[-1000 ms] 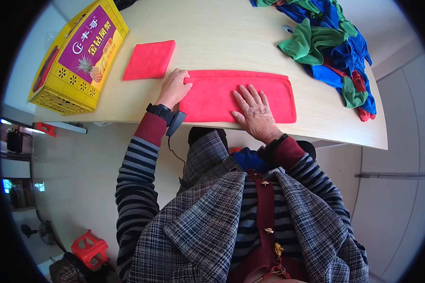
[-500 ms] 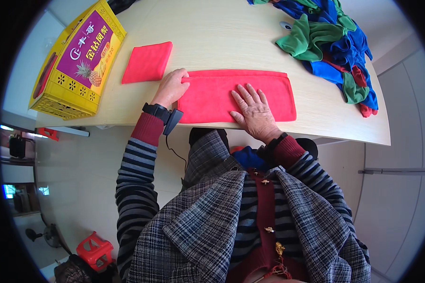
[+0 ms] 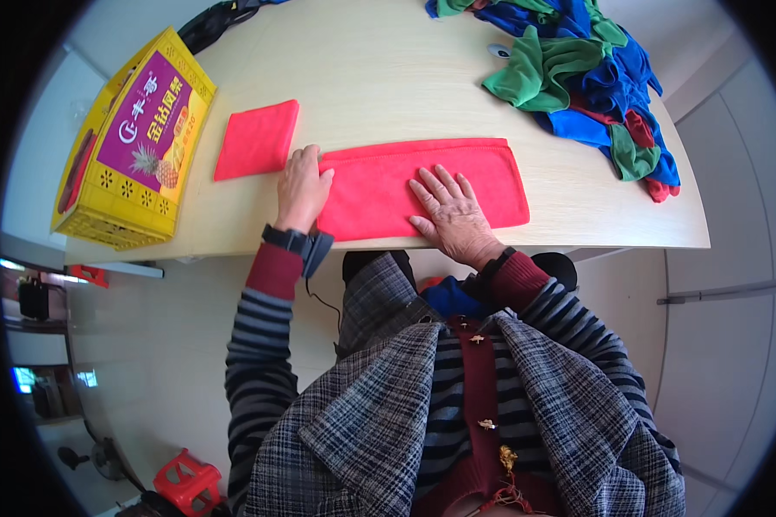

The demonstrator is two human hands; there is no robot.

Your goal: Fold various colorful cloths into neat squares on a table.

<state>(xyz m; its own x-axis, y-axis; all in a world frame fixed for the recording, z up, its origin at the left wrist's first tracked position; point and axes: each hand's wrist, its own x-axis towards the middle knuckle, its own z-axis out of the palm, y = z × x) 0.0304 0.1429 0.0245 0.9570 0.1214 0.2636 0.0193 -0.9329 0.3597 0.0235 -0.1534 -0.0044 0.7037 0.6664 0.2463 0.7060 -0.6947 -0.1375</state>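
Observation:
A red cloth (image 3: 371, 198), folded into a long rectangle, lies along the table's near edge. My right hand (image 3: 450, 211) rests flat on its middle with the fingers spread. Beside the cloth's left edge is my left hand (image 3: 303, 194), its fingers stretched forward and the thumb at the upper left corner; it is open and grips nothing that I can see. A smaller red cloth (image 3: 257, 140), folded into a near square, lies just beyond my left fingertips.
On the left of the pale table (image 3: 362, 77) stands a yellow box (image 3: 134, 142) with a purple panel. A loose heap of green, blue and red cloths (image 3: 578, 86) covers the far right. A red plastic stool (image 3: 187, 482) is on the floor at lower left.
My left hand has let go of the cloth's upper left corner and straightened its fingers beside it. The right hand stays flat on the cloth. The whole view has shifted slightly.

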